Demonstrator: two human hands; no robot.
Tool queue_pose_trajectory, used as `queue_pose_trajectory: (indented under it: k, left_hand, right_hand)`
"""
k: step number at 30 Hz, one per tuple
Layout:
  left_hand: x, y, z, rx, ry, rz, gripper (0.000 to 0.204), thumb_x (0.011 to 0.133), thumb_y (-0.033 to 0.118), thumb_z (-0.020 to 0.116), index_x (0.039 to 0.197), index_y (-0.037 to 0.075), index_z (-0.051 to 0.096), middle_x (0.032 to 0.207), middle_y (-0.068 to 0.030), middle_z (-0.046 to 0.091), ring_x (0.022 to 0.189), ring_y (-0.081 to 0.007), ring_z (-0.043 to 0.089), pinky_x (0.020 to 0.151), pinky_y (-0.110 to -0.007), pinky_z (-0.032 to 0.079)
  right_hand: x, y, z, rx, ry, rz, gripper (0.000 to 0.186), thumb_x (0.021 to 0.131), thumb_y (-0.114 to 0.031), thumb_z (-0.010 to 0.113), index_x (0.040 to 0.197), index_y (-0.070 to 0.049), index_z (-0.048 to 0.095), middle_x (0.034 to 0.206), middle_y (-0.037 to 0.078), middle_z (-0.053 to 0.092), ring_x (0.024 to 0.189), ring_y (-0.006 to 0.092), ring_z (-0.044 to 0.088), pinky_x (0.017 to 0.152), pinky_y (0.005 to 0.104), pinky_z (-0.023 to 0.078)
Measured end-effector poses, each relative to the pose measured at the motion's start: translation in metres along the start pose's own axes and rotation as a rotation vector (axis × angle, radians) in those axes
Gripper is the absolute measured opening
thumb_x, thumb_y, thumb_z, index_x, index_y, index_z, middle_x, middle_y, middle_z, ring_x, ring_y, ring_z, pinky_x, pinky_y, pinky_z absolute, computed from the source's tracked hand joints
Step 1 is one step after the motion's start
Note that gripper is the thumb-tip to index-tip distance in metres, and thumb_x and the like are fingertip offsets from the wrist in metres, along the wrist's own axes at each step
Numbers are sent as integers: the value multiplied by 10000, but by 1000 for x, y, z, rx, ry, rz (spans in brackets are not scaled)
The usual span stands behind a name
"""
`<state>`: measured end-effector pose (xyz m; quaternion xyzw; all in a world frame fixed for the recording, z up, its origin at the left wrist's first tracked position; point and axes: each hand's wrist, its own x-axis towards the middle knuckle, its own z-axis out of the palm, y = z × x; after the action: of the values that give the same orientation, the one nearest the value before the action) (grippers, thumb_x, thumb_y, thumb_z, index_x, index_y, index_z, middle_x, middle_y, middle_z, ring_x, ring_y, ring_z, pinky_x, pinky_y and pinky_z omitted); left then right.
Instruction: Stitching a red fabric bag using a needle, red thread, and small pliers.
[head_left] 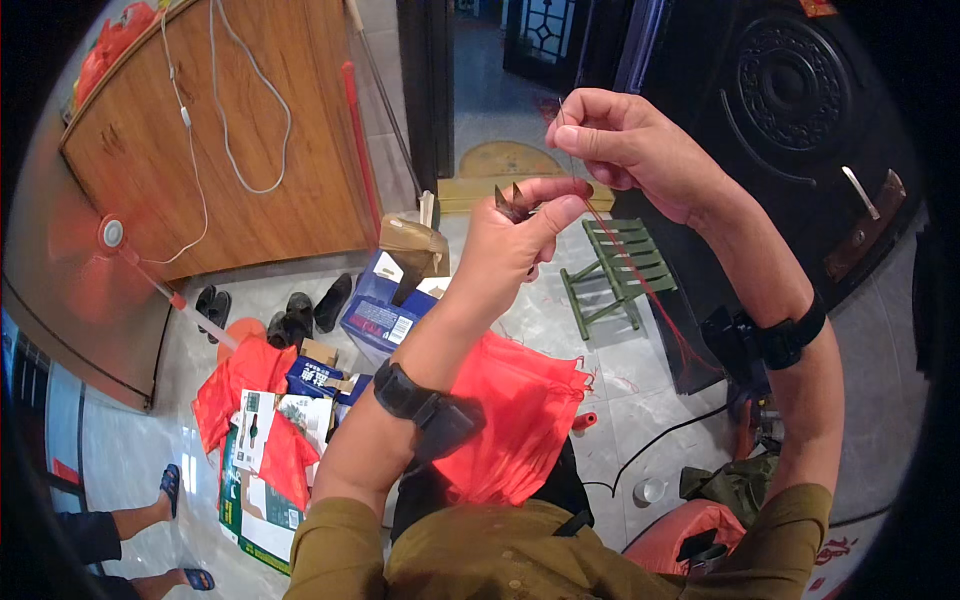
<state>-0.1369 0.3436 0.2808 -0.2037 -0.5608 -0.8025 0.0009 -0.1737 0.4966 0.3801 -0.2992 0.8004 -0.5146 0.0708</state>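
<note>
My right hand (640, 145) is raised, thumb and forefinger pinching a thin needle (562, 112) that points up. Just below it, my left hand (525, 235) is closed, with the dark pointed blades of small thread snips (512, 204) sticking up out of it. Between the left thumb and forefinger runs a red thread (640, 275), trailing down to the right past the stool. The needle's lower end comes close to the left fingertips; whether it touches them is too small to tell. Across my lap lies bright red cloth (510, 420) with loose threads at its edge.
A green folding stool (620, 270) stands ahead, near a black door panel (800, 100). Boxes (375, 320), dark shoes (332, 303) and more red cloth (245, 385) lie to the left, by a spinning fan (112, 232). Another person's feet (170, 490) show at lower left.
</note>
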Motion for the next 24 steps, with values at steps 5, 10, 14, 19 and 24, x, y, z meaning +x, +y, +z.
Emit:
queue_pose_trajectory:
  k: [5,10,14,19,24]
  left_hand:
    - [0,-3,-1,-11,49,-1,222,830,255,682,947,66,668,650,61,533,491,-6,428,393,-161,286]
    - [-1,-2,-3,-5,58,-23,164,858,223,641,895,64,633,635,50,522,477,-8,412,379,-166,282]
    - [0,-3,-5,-271,37,-107,170,895,212,575,998,84,532,603,44,471,452,-17,368,376,-173,269]
    - [6,-4,-2,-456,-109,-131,246,904,226,565,1090,103,460,583,59,425,440,-20,344,371,-182,255]
    - [6,-8,-7,-355,-436,-207,146,933,253,516,950,108,522,559,86,340,426,-17,276,400,-180,203]
  right_hand:
    - [2,2,4,-8,-11,-23,149,881,-230,606,855,-86,577,720,-68,501,564,1,392,466,162,283]
    - [2,6,2,-25,0,-25,153,888,-232,597,855,-85,569,722,-64,505,551,-2,389,462,159,285]
    - [2,4,2,-7,7,-20,154,905,-226,569,858,-86,526,738,-41,538,541,-2,441,446,151,316]
    - [-2,-2,4,83,11,2,169,925,-240,533,862,-93,478,739,-17,565,529,10,505,442,149,358]
    - [-3,-16,3,20,9,40,178,934,-259,515,851,-107,472,680,-37,556,486,12,507,432,154,368]
